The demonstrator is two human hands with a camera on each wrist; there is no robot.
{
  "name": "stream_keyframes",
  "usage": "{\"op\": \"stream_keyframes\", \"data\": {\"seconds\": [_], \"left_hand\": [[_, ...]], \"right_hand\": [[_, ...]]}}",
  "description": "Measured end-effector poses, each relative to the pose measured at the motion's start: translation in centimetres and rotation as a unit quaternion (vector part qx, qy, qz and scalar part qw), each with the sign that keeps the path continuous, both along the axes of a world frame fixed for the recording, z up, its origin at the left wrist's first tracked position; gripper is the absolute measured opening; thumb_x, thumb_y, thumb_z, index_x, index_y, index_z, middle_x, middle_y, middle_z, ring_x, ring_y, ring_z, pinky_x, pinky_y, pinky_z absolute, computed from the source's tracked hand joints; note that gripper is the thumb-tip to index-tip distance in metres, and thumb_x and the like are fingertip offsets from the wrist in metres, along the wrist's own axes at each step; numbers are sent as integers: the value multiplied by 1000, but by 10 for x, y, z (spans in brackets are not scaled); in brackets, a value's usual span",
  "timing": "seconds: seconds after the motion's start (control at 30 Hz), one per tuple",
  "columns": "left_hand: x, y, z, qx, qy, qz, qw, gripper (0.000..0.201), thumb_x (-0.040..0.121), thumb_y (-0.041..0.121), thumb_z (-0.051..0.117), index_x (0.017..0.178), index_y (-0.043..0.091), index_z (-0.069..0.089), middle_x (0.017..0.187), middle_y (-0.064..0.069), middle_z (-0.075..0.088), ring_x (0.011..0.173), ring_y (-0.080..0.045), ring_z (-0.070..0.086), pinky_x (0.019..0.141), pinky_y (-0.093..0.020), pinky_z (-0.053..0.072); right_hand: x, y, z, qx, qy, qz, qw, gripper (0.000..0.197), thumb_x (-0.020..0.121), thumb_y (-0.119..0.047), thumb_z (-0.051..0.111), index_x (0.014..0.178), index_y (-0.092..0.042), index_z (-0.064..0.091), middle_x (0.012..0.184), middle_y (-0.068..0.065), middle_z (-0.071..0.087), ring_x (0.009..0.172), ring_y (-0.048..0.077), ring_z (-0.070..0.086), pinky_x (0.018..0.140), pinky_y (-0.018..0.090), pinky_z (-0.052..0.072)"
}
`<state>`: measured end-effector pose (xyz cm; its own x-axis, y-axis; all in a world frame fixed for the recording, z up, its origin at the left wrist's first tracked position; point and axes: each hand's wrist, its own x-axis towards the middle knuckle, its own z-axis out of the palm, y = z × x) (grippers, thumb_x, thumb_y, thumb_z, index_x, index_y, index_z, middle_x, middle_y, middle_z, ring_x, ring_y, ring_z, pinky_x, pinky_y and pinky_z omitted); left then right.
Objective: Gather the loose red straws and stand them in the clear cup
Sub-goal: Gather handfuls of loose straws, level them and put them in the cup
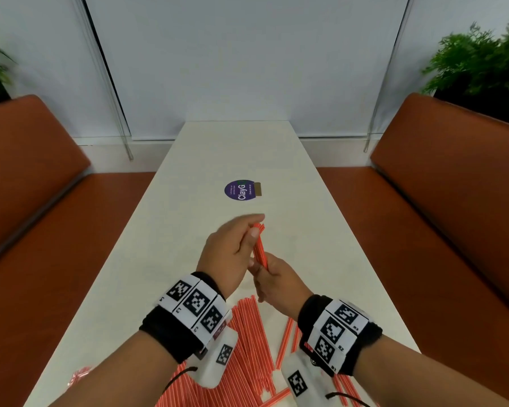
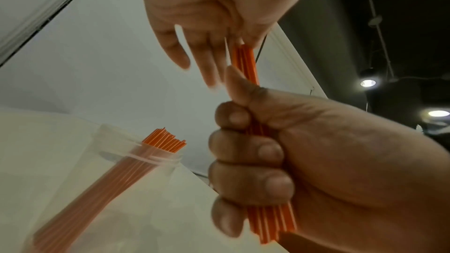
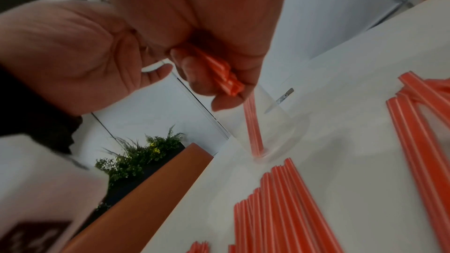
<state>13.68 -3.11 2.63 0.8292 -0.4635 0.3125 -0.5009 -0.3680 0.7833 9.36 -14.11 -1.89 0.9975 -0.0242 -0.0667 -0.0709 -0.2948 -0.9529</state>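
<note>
Red straw bundle (image 1: 259,247) in right-hand (image 1: 279,279) fist grip, left hand (image 1: 232,251) fingertips pinching its top (sticker (image 1: 240,190): "ClayG").

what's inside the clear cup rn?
A cluster of red straws stands in the clear plastic cup, leaning, tips above the rim. Cup bottom is blurred; nothing else discernible inside.
</note>
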Motion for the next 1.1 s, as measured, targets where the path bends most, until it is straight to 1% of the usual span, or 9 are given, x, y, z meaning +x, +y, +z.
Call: {"op": "stream_keyframes", "data": {"seconds": [0.07,0.17,0.33,0.4,0.5,0.63,0.87,1.0,1.1], "left_hand": [[1,0,-1,0,52,-36,998,38,99,26,35,136,23,43,117,6,62,116,-12,56,104,-30,43],[15,2,-9,-4,83,-12,997,42,98,25,37,140,21,37,132,2,52,126,-14,48,105,-25,36],[54,9,-38,121,153,104,975,56,94,25,48,146,19,27,153,-6,30,137,-25,36,113,-37,31],[62,9,-49,139,188,93,968,59,94,26,49,147,19,24,155,-7,28,140,-25,32,116,-37,27],[66,7,-57,145,191,89,967,58,95,27,47,147,18,23,154,-7,30,139,-23,34,113,-33,26],[66,5,-59,161,179,91,966,58,95,28,46,148,20,23,153,-7,32,134,-23,41,110,-33,31],[68,5,-59,170,180,76,966,57,94,28,49,147,20,26,152,-7,34,131,-24,45,111,-35,33],[68,5,-54,176,176,80,965,58,93,28,51,146,17,29,152,-7,34,137,-24,38,115,-36,28],[65,7,-46,182,170,95,964,62,91,32,53,146,15,29,152,-8,33,137,-25,37,115,-39,27]], "right_hand": [[2,-1,1,9,-11,-5,1000,29,99,-34,40,95,-7,48,56,0,40,44,8,38,46,20,41],[3,-4,4,44,-23,-45,998,23,99,-30,42,85,-13,46,58,-2,38,44,8,38,46,22,41],[31,-12,19,44,-88,-135,986,25,101,-30,33,78,-31,43,76,-5,44,72,11,46,71,11,46],[49,-14,23,-6,-114,-132,985,21,101,-33,31,83,-29,41,87,-2,42,81,14,44,83,28,45],[72,-13,21,-47,-113,-85,989,15,101,-28,32,93,-19,40,94,2,40,74,8,43,73,21,40],[90,-10,9,-145,-76,-69,984,16,98,-23,44,86,-13,46,78,-2,46,68,10,46,63,21,38],[92,-12,15,-182,1,-135,974,16,83,-23,66,88,-9,60,83,0,57,80,16,54,66,22,42],[82,-22,29,-156,1,-177,972,43,82,-18,68,122,-8,56,115,8,58,103,22,59,86,27,49],[62,-36,49,-104,-32,-208,972,51,81,-13,70,128,-12,51,110,6,54,87,21,59,79,27,55]]}}
